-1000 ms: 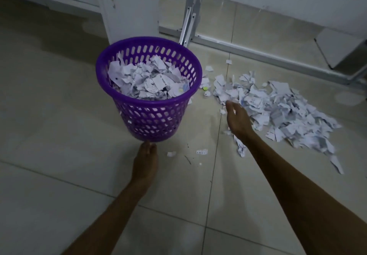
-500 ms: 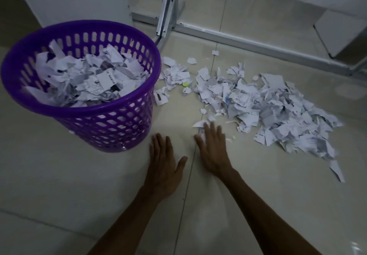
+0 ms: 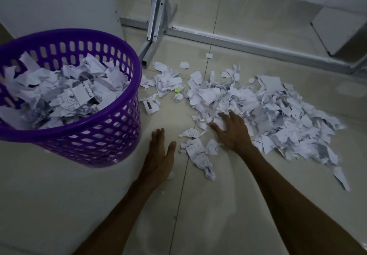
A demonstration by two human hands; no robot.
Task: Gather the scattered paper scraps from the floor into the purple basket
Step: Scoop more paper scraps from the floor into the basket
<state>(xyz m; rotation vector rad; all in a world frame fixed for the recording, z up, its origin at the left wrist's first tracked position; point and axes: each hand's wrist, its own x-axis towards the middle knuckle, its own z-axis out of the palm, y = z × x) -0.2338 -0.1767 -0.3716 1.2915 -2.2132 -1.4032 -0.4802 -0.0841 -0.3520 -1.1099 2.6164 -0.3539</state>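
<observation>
Purple plastic fills the left of my view: the purple basket (image 3: 83, 135) stands on the tiled floor (image 3: 59, 205), its lattice wall close to me and its inside already heaped with torn paper nearly up to the rim. So a good share of the job looks done — but not the larger share, I judge. The main heap of paper scraps (image 3: 268, 111) lies well to the right of the basket, broad and thick, and a smaller cluster (image 3: 166, 83) sits between the heap and the basket, just beside its wall. A few loose pieces (image 3: 195, 151) lie nearer to me, between my two hands.

My left hand (image 3: 158, 155) lies flat on bare tile, fingers straight and together, thumb out, holding nothing; it sits just beside the basket's base without touching it. My right hand (image 3: 232, 129) rests on the near edge of the big heap, fingers spread and slightly bent over the scraps — pressing on them, as far as I can see, not yet clutching a bundle.

What is left, as I read it: rake the heap together, lift it in handfuls to the basket, then pick up the stragglers by the metal frame (image 3: 156, 16) at the back. The basket may run short of room.
</observation>
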